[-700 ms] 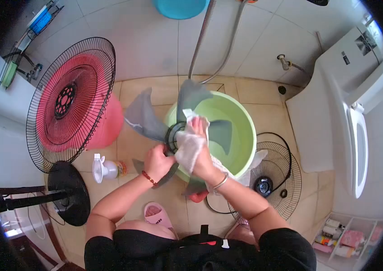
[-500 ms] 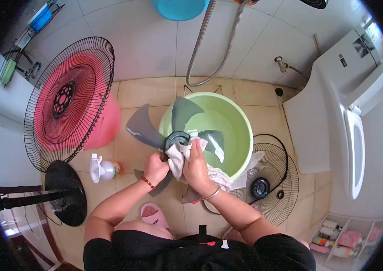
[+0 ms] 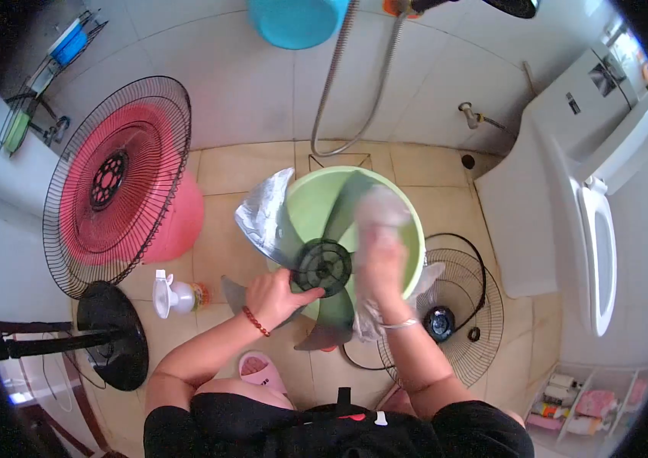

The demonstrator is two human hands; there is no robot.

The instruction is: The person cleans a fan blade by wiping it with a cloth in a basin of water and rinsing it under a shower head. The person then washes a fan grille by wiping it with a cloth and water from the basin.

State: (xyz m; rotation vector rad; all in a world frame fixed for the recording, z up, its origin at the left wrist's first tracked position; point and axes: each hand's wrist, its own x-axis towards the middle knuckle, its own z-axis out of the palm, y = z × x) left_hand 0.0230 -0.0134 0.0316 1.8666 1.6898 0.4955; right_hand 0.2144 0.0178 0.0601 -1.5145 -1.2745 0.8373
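My left hand [image 3: 276, 296] grips a grey translucent fan blade assembly [image 3: 324, 267] beside its dark round hub, with the thumb lying on the hub. The blades spread over a light green basin [image 3: 420, 252], and one blade at the upper left shines brightly. In my right hand [image 3: 381, 263], smeared by motion, is a whitish cloth [image 3: 382, 210], over the basin near a right-hand blade. Part of the cloth hangs below that hand, by the wrist.
To the left are a pink tub [image 3: 182, 221] with a black wire fan grille [image 3: 148, 168] on it, a spray bottle [image 3: 179, 296] and a black fan base [image 3: 110, 336]. A second grille [image 3: 469, 328] lies right of the basin, near a white toilet [image 3: 522, 221]. A shower hose [image 3: 331, 84] hangs behind.
The fan blade assembly has turned so its hub faces upward, and moved slightly right. My right hand has carried the cloth from the hub up and right, towards an outer blade.
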